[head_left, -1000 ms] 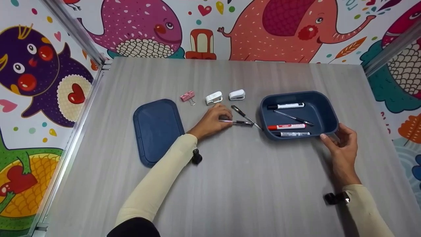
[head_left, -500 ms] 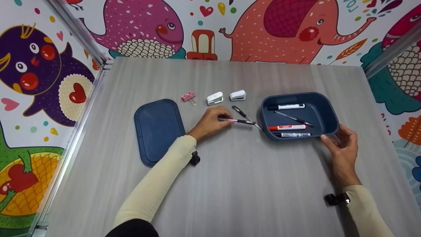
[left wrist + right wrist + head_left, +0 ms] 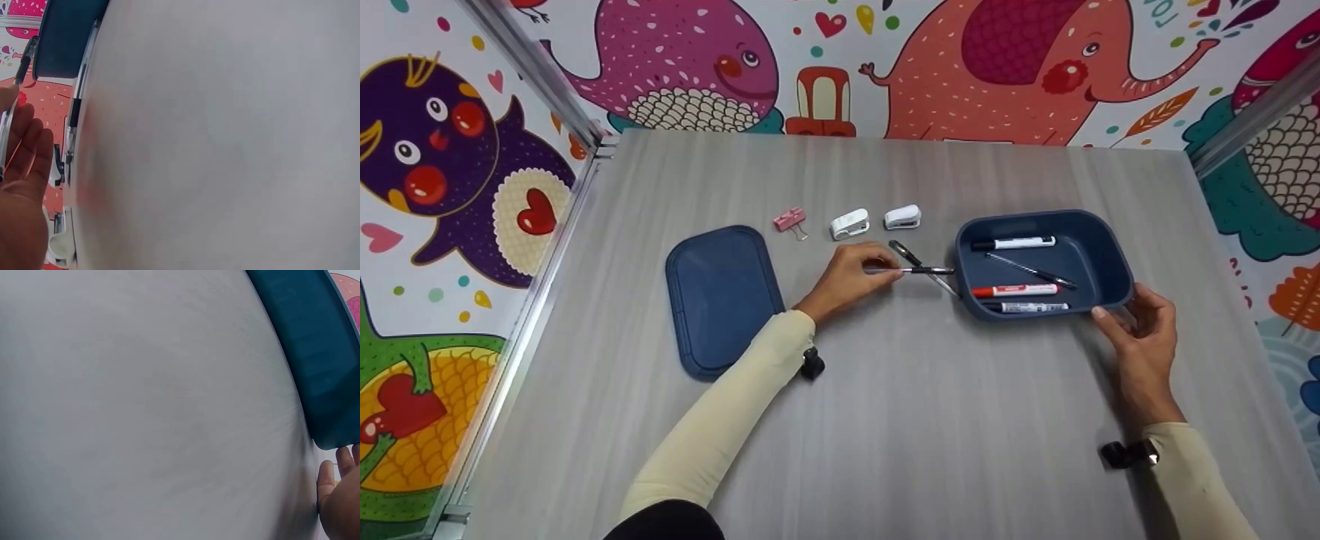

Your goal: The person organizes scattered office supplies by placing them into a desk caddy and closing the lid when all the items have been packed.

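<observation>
Left fingers (image 3: 885,280) hold a pen (image 3: 928,270) beside the box rim (image 3: 961,259).

The grey table (image 3: 930,420) bears a lid (image 3: 723,300), pink clip (image 3: 789,220), two white staplers (image 3: 850,224) (image 3: 902,217), a pen (image 3: 905,252) and a box (image 3: 1012,226)

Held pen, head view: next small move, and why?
I'd probably raise the held pen slightly and carry it over the left wall of the blue box. The left hand pinches it, its dark end appears right by that wall, the right hand is at the box's near right corner, and a red marker already lies inside.
</observation>
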Tool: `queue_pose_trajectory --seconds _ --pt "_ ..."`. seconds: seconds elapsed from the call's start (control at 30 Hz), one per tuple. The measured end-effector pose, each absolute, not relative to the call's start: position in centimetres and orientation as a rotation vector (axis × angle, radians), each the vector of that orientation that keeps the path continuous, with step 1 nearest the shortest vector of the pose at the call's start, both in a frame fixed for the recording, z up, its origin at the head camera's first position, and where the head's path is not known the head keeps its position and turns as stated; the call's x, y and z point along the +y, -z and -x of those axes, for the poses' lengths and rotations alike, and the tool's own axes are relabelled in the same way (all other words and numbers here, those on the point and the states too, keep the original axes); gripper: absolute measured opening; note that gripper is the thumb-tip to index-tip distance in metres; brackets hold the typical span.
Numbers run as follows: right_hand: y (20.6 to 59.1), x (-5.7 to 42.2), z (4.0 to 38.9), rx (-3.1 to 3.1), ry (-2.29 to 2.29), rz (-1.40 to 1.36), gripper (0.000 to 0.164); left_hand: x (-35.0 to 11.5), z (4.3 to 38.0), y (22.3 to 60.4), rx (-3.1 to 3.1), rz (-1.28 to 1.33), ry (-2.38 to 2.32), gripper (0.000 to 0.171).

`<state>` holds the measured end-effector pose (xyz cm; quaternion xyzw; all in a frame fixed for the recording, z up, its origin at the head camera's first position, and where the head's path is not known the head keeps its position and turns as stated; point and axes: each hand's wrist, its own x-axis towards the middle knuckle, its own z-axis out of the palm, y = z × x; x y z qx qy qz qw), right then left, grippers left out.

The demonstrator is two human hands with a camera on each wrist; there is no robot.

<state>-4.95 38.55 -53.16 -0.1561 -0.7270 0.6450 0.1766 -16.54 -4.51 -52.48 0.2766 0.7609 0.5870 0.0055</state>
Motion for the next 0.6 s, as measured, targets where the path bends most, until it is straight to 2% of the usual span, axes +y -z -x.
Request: queue_pose_trajectory --seconds 0.6 --pt "53.0 38.5 4.7 -2.082 -1.825 0.439 0.069 -2.0 16.1 50.8 2.315 -0.913 -1.885 0.009"
